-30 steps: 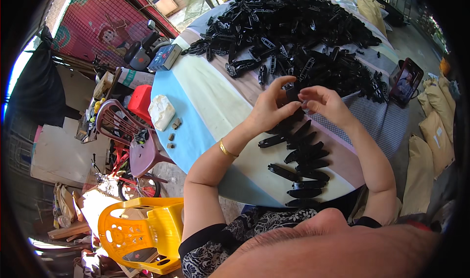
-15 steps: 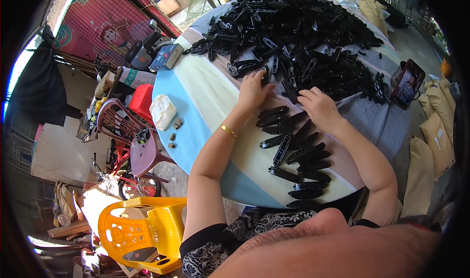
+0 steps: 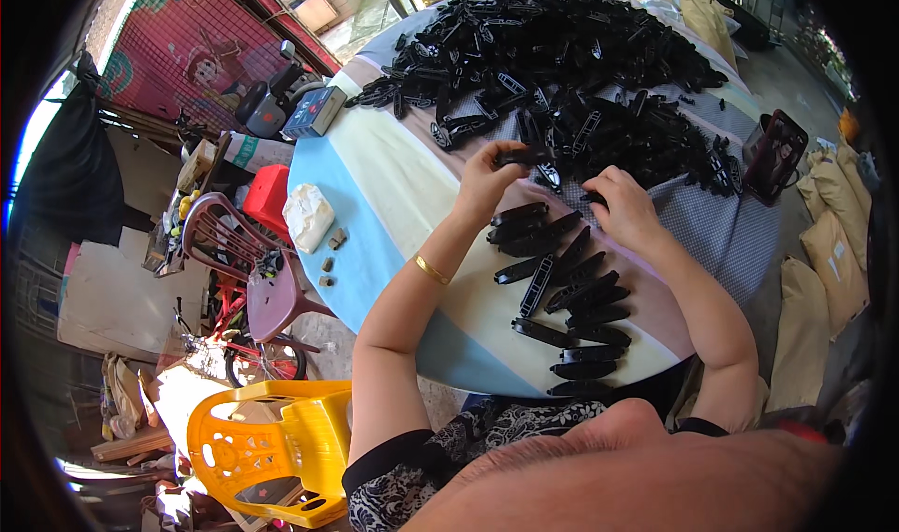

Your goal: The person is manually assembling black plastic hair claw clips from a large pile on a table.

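Note:
My left hand (image 3: 489, 180), with a gold bangle at the wrist, pinches a long black plastic piece (image 3: 526, 156) between thumb and fingers, at the near edge of a big heap of such pieces (image 3: 562, 36). To its right, my right hand (image 3: 622, 206) has its fingertips closed on a small dark part (image 3: 593, 197), whose shape is mostly hidden. Between my forearms lies a loose column of black slender pieces (image 3: 597, 314), several of them overlapping. One framed piece (image 3: 537, 286) lies slantwise at the column's left side.
The round table wears a striped cloth (image 3: 393, 190). On its left lie a crumpled white bag (image 3: 308, 217), small brown lumps (image 3: 336, 239) and a blue-grey box (image 3: 315, 111). A phone (image 3: 777, 157) stands at the right edge. A yellow chair (image 3: 314, 438) and a purplish chair (image 3: 276, 302) flank the table.
My left hand has lifted a black piece off the heap's edge and turned it sideways. My right hand has drawn back slightly from the heap, its fingers now curled round a small dark part.

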Demonstrator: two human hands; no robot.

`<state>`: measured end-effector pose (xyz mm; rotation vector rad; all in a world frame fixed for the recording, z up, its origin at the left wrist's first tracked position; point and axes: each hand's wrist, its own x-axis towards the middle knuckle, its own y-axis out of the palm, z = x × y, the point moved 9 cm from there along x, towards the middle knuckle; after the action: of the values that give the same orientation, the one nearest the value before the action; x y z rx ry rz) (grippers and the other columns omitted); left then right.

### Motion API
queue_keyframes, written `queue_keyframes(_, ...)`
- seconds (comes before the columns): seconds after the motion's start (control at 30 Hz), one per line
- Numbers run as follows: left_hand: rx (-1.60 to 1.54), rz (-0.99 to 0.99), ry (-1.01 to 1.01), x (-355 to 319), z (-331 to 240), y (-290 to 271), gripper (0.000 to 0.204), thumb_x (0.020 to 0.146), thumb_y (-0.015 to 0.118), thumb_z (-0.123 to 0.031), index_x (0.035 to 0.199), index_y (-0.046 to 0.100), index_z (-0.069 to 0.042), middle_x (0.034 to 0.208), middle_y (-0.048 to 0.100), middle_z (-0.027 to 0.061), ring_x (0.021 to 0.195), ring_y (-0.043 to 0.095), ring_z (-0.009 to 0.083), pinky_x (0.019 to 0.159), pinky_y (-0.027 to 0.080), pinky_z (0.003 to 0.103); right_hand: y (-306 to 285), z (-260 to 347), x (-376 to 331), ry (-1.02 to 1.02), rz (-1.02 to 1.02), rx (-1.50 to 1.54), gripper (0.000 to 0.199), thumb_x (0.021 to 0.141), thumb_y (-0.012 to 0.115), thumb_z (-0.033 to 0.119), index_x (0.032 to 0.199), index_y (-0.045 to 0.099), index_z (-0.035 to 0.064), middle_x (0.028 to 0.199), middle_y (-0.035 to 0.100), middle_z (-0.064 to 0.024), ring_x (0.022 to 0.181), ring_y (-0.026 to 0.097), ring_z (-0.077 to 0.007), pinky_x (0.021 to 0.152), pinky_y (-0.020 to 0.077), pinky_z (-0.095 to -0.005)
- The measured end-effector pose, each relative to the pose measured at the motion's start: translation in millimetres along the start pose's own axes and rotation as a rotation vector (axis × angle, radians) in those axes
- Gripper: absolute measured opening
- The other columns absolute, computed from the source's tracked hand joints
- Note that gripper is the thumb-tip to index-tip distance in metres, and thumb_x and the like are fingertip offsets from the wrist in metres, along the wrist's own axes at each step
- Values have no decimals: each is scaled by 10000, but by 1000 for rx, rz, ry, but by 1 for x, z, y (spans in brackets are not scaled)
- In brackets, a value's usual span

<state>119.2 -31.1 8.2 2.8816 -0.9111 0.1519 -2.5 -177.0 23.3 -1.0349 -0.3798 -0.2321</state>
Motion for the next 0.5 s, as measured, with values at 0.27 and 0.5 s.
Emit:
queue_keyframes(0.27, 185, 355, -93, -35, -4, 65, 283, 814, 579, 42, 1091, 525, 26, 961, 620, 70, 881, 627, 131, 786, 500, 227, -32, -9, 5, 33, -237, 200, 235, 734, 615, -24, 959, 593, 40, 873, 625, -106, 816, 612, -265, 705, 502, -318)
queue_keyframes(0.5, 172, 310, -171, -41, 13, 71, 298, 773, 616, 34, 1061, 538, 19, 911, 634, 67, 824, 622, 110, 756, 505, 230, -23, -20, 5, 130, -213, 922, 146, 753, 664, -36, 886, 638, 18, 846, 632, -30, 763, 602, -92, 657, 501, -212)
